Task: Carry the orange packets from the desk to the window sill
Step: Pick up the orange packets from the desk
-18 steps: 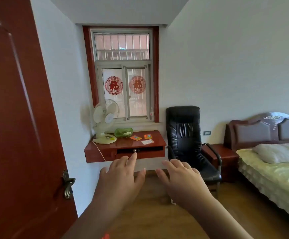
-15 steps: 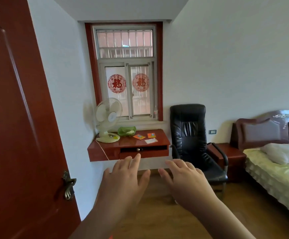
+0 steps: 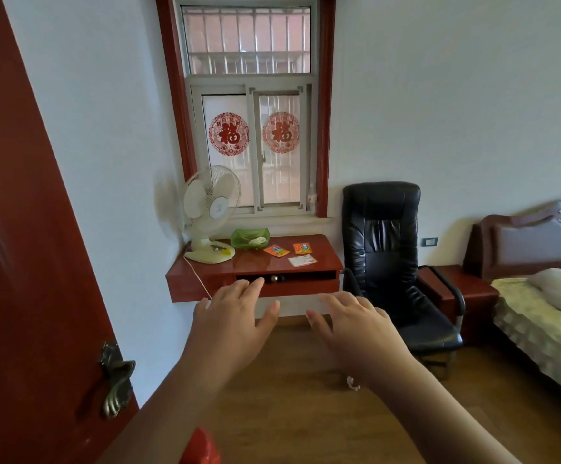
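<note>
Two orange packets lie flat on the red wall-mounted desk (image 3: 322, 252): one packet (image 3: 276, 251) near the middle, the other orange packet (image 3: 302, 248) to its right. A white packet (image 3: 302, 260) lies just in front of them. The white window sill (image 3: 282, 220) runs right above the desk's back edge. My left hand (image 3: 235, 324) and my right hand (image 3: 356, 324) are stretched out in front of me, palms down, fingers spread, holding nothing. Both hands are well short of the desk, over the wooden floor.
A white table fan (image 3: 210, 209) stands on the desk's left end beside a green dish (image 3: 250, 237). A black office chair (image 3: 393, 262) stands right of the desk, then a nightstand (image 3: 456, 289) and a bed (image 3: 547, 316). A red door (image 3: 31, 262) stands at my left.
The view has come closer to the desk and window, which now look larger. Both hands stay outstretched and empty, spread slightly farther apart.
</note>
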Demonstrator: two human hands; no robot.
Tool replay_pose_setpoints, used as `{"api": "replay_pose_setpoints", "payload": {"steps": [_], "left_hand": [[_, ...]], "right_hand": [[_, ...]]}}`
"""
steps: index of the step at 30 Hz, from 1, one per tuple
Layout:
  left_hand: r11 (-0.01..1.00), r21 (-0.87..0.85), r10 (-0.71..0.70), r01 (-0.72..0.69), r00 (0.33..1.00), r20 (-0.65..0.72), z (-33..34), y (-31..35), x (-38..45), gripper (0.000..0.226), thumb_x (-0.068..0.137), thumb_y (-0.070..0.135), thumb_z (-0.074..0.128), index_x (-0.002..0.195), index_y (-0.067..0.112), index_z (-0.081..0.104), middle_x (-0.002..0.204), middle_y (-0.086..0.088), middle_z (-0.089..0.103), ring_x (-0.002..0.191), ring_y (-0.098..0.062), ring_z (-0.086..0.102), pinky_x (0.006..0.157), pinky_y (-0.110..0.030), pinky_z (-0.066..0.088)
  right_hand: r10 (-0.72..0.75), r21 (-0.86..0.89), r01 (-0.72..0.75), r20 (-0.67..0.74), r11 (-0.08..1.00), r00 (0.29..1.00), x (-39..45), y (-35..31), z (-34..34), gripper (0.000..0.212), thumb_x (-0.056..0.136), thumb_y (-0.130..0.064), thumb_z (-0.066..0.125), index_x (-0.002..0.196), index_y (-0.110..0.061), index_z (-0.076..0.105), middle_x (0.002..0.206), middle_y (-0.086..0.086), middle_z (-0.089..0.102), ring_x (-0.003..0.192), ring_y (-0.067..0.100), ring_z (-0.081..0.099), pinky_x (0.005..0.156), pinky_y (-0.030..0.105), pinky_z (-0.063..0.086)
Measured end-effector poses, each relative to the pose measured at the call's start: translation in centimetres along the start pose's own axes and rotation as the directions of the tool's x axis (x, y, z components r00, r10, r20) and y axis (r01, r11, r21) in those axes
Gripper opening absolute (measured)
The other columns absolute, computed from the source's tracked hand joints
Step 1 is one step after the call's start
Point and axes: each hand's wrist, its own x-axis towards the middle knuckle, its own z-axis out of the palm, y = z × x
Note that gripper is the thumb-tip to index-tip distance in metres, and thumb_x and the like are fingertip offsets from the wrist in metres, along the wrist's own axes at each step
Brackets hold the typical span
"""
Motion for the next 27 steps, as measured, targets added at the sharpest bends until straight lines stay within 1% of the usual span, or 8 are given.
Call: {"api": "replay_pose_setpoints", "payload": {"steps": [3,5,8,12,17,20,24,27], "left_hand": [[0.999,0.011,0.036,-0.037,0.995,0.090,1.1,-2.6,3.5,0.080,0.082,0.077,0.011,0.150,0.036,0.022,0.160,0.007,0.028,0.147,-0.018,0.025,0.115,-0.052,0.026],[0.997,-0.014,0.078,-0.077,0.989,0.127,1.6,-3.5,5.6,0.087,0.076,0.079,0.006,0.149,0.036,0.024,0.161,0.007,0.025,0.147,-0.016,0.021,0.116,-0.051,0.025],[0.993,-0.032,0.116,-0.113,0.990,0.087,2.2,-4.6,8.7,0.086,0.077,0.076,0.004,0.148,0.034,0.028,0.160,0.006,0.029,0.146,-0.015,0.023,0.115,-0.048,0.028],[0.991,-0.048,0.132,-0.128,0.989,0.073,3.7,-5.6,12.3,0.085,0.079,0.074,0.004,0.150,0.032,0.026,0.160,0.004,0.029,0.146,-0.015,0.024,0.115,-0.047,0.028],[0.992,-0.054,0.120,-0.115,0.988,0.096,7.2,-5.7,18.1,0.079,0.083,0.070,0.009,0.151,0.030,0.022,0.160,0.002,0.028,0.147,-0.016,0.022,0.116,-0.048,0.027],[0.992,-0.071,0.113,-0.105,0.988,0.109,10.1,-5.2,21.6,0.073,0.088,0.067,0.016,0.151,0.030,0.022,0.160,0.003,0.029,0.147,-0.015,0.023,0.117,-0.047,0.026],[0.994,-0.068,0.095,-0.086,0.985,0.144,13.5,-4.1,27.2,0.068,0.092,0.065,0.023,0.151,0.032,0.019,0.160,0.004,0.028,0.147,-0.015,0.021,0.118,-0.048,0.024],[0.997,-0.050,0.071,-0.064,0.985,0.156,15.5,-3.7,31.2,0.068,0.092,0.065,0.024,0.151,0.032,0.021,0.159,0.004,0.031,0.147,-0.015,0.024,0.117,-0.046,0.026]], "right_hand": [[0.015,-0.003,-0.015,0.004,1.000,1.000,4.0,-1.5,1.2,0.057,0.098,-0.058,0.027,0.146,-0.029,0.035,0.150,-0.002,0.045,0.137,0.021,0.041,0.109,0.041,0.035],[0.021,-0.010,-0.021,0.001,1.000,1.000,6.3,-2.3,2.0,0.058,0.098,-0.058,0.027,0.146,-0.028,0.035,0.149,-0.001,0.045,0.136,0.022,0.041,0.109,0.041,0.035],[0.026,-0.042,-0.027,-0.031,0.999,0.999,9.3,-2.8,3.0,0.057,0.098,-0.058,0.027,0.145,-0.026,0.038,0.146,0.000,0.049,0.134,0.022,0.044,0.107,0.040,0.037],[0.039,-0.059,-0.042,-0.043,0.997,0.998,13.6,-2.4,4.5,0.057,0.098,-0.057,0.026,0.143,-0.026,0.040,0.143,0.000,0.051,0.132,0.022,0.046,0.106,0.040,0.038],[0.052,-0.065,-0.054,-0.032,0.996,0.998,19.4,0.2,6.9,0.058,0.098,-0.058,0.025,0.144,-0.026,0.038,0.144,-0.001,0.051,0.133,0.021,0.046,0.106,0.039,0.038],[0.059,-0.061,-0.061,-0.021,0.996,0.998,23.1,2.6,7.9,0.060,0.097,-0.060,0.022,0.144,-0.027,0.037,0.144,-0.001,0.051,0.133,0.022,0.046,0.106,0.039,0.039],[0.026,-0.078,-0.028,-0.037,0.997,0.999,28.4,6.0,8.6,0.061,0.096,-0.062,0.019,0.143,-0.027,0.038,0.142,-0.001,0.053,0.131,0.022,0.048,0.105,0.040,0.041],[0.013,-0.071,-0.016,-0.040,0.997,0.999,32.0,8.1,8.8,0.062,0.096,-0.064,0.020,0.143,-0.028,0.037,0.145,0.000,0.051,0.133,0.023,0.047,0.107,0.041,0.039]]}}
